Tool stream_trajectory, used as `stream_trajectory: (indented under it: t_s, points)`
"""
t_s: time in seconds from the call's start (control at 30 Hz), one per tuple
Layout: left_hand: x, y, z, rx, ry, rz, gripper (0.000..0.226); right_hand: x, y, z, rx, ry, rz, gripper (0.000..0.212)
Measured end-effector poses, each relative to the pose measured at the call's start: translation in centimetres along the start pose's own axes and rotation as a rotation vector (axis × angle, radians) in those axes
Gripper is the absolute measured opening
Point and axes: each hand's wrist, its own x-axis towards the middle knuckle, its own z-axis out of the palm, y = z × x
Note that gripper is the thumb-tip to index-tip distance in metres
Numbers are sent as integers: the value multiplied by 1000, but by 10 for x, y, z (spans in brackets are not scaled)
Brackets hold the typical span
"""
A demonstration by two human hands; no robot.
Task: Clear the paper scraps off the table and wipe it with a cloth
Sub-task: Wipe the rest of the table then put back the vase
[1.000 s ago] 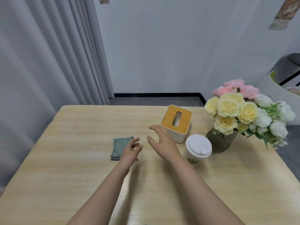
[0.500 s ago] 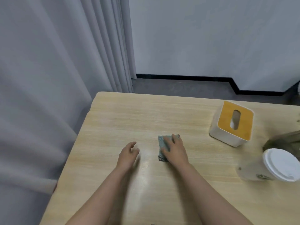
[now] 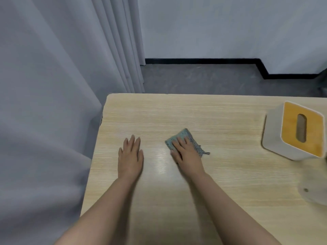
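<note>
- Right hand (image 3: 187,154) has moved onto the cloth (image 3: 184,138); fingers straight, together, pressing it flat under them.
- Left hand (image 3: 131,158) now flat on the tabletop (image 3: 230,174), fingers slightly apart.
- No scraps visible; wiping appears begun.

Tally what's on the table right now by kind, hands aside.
Cloths: 1, the grey cloth under the right hand
Tissue boxes: 1, the tissue box
Cups: 1, a blurred white cup at the right edge
Paper scraps: 0
Total: 3
</note>
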Motion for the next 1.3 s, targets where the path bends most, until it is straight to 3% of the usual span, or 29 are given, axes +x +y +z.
stream_trajectory:
  t_s: [0.17,0.3,0.5,0.73,0.8,0.9,0.97,1.03,1.13,1.2,1.3]
  points:
    - [21,-8,12,194,26,-9,58,53,-14,12,-66,-121,-264,42]
    - [20,-11,16,189,33,-9,60,87,-14,18,-148,-77,-221,47]
    - [23,-14,17,171,41,-9,55,123,-9,15,-234,51,-34,52]
    - [23,-14,17,162,47,-2,54,161,-7,13,-244,264,441,49]
    - [23,-14,17,166,53,3,53,171,-37,28,-258,209,314,49]
    - [23,-15,17,163,56,10,54,176,-80,46,-299,-21,-169,47]
    - [23,-14,17,170,57,15,54,183,-76,42,-333,-110,-346,46]
    - [23,-14,17,181,58,13,54,190,-48,28,-304,-25,-235,46]
    - [23,-14,18,187,54,15,54,190,5,0,-274,184,210,48]
    - [23,-15,19,189,51,12,54,189,16,-7,-253,228,448,49]
    - [22,-14,18,198,49,10,55,196,-11,4,-270,239,481,49]
